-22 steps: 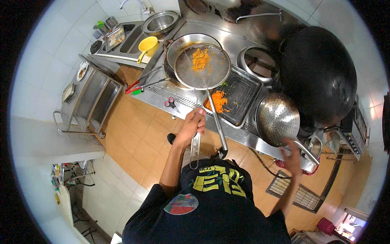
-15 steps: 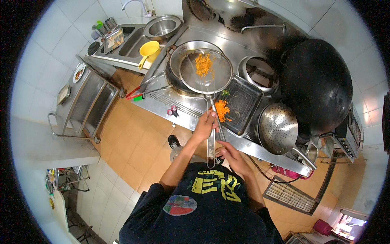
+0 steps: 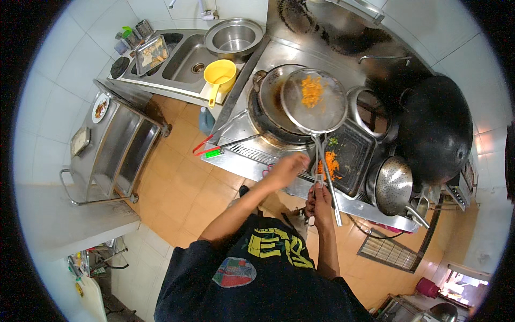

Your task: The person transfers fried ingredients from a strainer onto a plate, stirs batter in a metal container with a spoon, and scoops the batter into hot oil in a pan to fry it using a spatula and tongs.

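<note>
A round mesh strainer with shredded carrot in it hangs tilted over the right side of a wok. My right hand is closed round the strainer's long handle near its end. Beside it, a second long metal handle slants down from the strainer; its far end is hidden. Left of the handles, my left hand is slightly blurred, its fingers loosely apart and nothing visible in them. More shredded carrot lies on a black rectangular tray, near some green bits.
A perforated colander stands to the right, below a large black wok. Red-handled tongs lie at the counter's left. Beyond are a yellow dipper, a metal basin and a sink. A steel trolley stands left.
My left hand has let go of the handle and moved left. My right hand has taken hold of it. The strainer has shifted right, baring more of the wok. The whole view has turned somewhat.
</note>
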`<state>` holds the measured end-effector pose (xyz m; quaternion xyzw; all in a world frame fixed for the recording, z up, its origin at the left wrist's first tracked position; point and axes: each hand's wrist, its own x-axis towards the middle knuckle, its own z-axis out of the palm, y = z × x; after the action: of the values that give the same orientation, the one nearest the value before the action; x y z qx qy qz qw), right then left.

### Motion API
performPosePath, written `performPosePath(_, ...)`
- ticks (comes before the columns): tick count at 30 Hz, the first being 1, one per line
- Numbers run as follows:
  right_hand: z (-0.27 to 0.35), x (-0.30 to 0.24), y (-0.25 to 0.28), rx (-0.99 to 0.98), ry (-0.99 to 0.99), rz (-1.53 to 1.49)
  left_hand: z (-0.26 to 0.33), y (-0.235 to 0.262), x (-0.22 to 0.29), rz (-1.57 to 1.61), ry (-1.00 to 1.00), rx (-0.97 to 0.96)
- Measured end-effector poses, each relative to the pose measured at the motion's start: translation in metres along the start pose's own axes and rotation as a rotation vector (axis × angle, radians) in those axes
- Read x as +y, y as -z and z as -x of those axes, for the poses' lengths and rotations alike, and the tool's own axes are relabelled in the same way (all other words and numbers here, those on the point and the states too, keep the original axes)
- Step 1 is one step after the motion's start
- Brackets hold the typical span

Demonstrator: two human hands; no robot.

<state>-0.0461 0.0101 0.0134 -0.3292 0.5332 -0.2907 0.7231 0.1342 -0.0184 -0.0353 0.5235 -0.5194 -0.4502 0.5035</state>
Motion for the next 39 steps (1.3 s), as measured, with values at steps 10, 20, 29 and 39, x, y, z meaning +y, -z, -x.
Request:
performPosePath(10, -0.007, 0.028, -0.02, 0.095, -0.048, -0.036, 0.013, 0.206, -0.042, -0.457, 0.247, 0.424)
performPosePath(20, -0.051, 0.027, -0.018, 0.096, -0.026, -0.066, 0.021, 0.205, -0.056, -0.462, 0.267, 0.386)
performPosePath(29, -0.06, 0.0, -0.023, 0.053, -0.085, -0.017, 0.009, 0.211, -0.058, -0.204, 0.3, 0.484)
performPosePath(39, -0.017, -0.024, -0.155, -0.014, -0.144, 0.026, 0.004, 0.202, 0.007, 0.118, 0.09, -0.079)
